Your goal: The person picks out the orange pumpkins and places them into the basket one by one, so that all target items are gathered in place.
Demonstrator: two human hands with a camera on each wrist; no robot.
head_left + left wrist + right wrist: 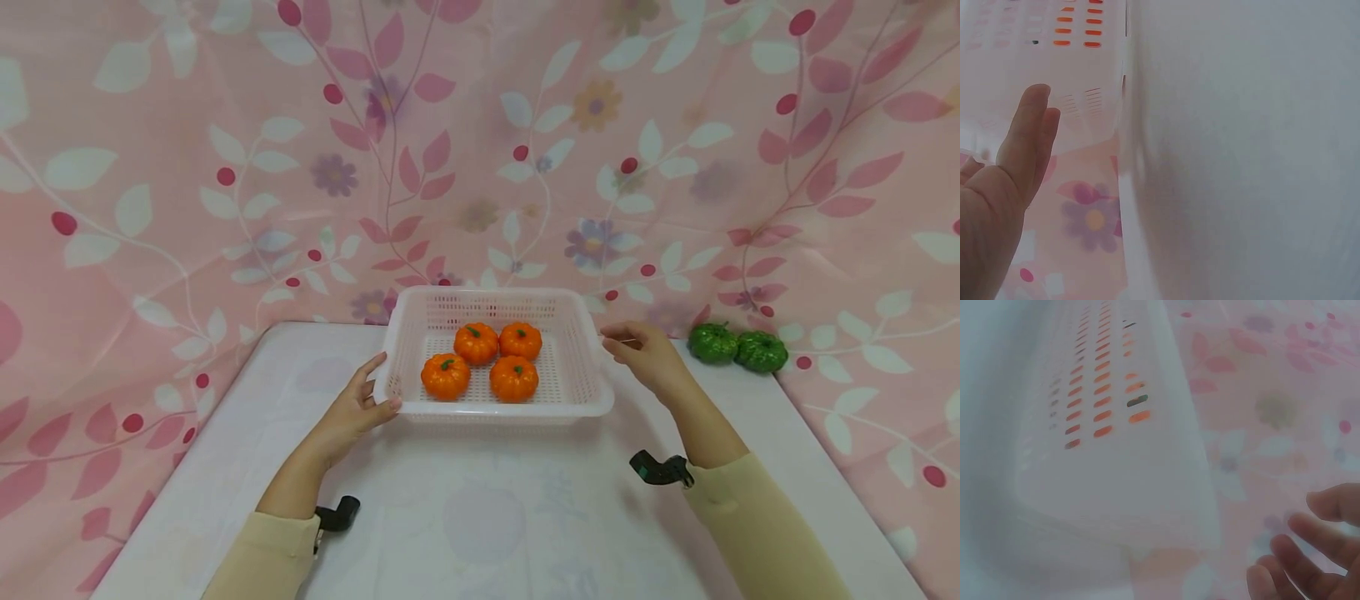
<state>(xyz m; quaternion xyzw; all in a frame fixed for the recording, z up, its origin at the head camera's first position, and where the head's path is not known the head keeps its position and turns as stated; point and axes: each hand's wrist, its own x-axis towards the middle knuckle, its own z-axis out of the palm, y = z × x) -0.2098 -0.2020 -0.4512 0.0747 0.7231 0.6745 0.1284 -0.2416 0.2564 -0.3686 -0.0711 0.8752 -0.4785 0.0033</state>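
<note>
A white slatted plastic basket (495, 409) stands at the far side of the table with several small orange pumpkins (513, 379) inside, each with a green stem. My left hand (360, 408) holds the basket's near left corner, thumb over the rim and fingers along the outer side wall. In the left wrist view those fingers (1025, 131) lie long against the wall. Beside the basket's right end, my right hand (643, 354) is apart from the rim with loosely bent fingers. The right wrist view shows that hand (1316, 556) with nothing in it.
Two green pumpkins (738, 348) sit side by side at the table's far right corner. A white cloth covers the table (480, 508). Behind it hangs a pink floral curtain (480, 150). Small black cameras (660, 468) are worn at both wrists.
</note>
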